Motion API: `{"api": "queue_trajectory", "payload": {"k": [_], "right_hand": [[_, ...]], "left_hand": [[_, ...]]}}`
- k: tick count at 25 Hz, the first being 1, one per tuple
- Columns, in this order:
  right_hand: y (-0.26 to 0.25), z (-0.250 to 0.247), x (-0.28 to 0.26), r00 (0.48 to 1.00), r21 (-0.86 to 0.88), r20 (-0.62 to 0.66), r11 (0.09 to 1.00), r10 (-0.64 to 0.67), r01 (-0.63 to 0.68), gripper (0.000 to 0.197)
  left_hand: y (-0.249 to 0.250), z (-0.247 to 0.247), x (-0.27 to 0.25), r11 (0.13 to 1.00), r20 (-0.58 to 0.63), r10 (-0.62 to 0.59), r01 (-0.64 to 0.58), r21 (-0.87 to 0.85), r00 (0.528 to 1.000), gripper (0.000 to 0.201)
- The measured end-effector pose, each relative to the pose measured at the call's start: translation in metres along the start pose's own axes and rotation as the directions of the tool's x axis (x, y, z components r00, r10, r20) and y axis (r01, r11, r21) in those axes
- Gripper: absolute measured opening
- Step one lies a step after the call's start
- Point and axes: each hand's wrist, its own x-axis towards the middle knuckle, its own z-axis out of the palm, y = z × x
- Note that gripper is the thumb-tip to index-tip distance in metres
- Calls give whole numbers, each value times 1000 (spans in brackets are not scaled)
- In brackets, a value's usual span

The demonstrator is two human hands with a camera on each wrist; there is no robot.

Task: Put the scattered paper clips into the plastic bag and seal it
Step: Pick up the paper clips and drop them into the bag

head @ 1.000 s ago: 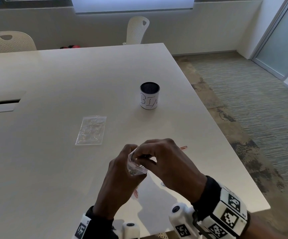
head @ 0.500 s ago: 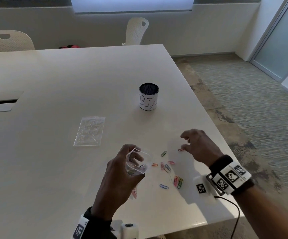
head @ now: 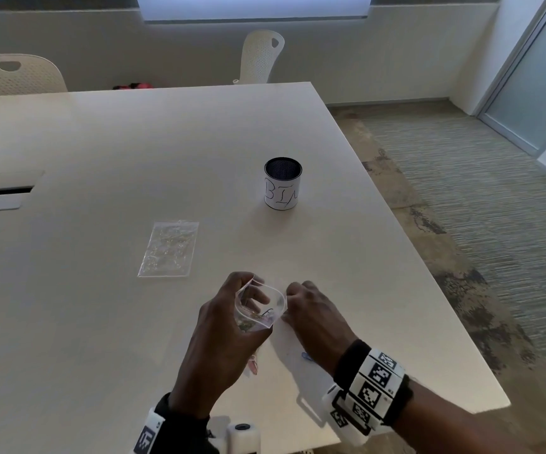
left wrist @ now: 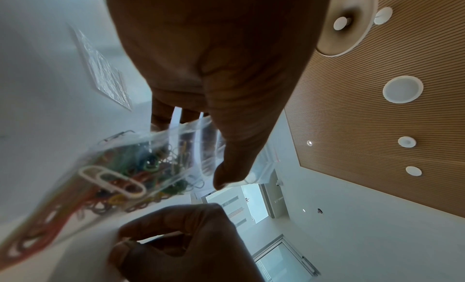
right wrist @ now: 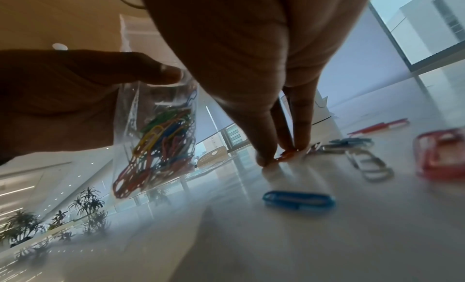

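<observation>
Left hand [head: 219,335] holds the limp clear plastic bag [head: 260,306] open; right hand [right wrist: 254,71], at 3 o'clock, pinches a thin, slippery orange paper clip [right wrist: 285,156] off the desk [head: 134,152].

My white table [head: 108,322] carries a black mesh cup [head: 282,183] wrapped in a hand-lettered paper label, standing toward the right edge. Left of it a flat clear plastic bag [head: 169,249] lies alone. Near me, loose paper clips rest on the top: a blue clip [right wrist: 299,200], a grey one [right wrist: 368,165], a red one [right wrist: 440,157].
</observation>
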Motion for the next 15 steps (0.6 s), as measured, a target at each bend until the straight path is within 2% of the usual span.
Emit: {"api": "queue_trajectory", "payload": {"k": [6, 8, 12, 15], "right_hand": [[3, -6, 2, 999, -62, 52, 998, -4, 7, 19], [2, -11, 1, 999, -58, 33, 998, 0, 2, 17], [3, -17, 4, 998, -5, -34, 998, 62, -62, 24], [1, -23, 3, 998, -23, 25, 998, 60, -59, 22]], "left_hand": [[2, -3, -2, 1000, -8, 3, -3, -17, 1000, 44], [3, -4, -2, 1000, -9, -4, 4, -19, 1000, 44], [2, -4, -5, 1000, -3, -11, 11, -18, 1000, 44], [2, -4, -8, 1000, -5, -8, 8, -20, 1000, 45]]}}
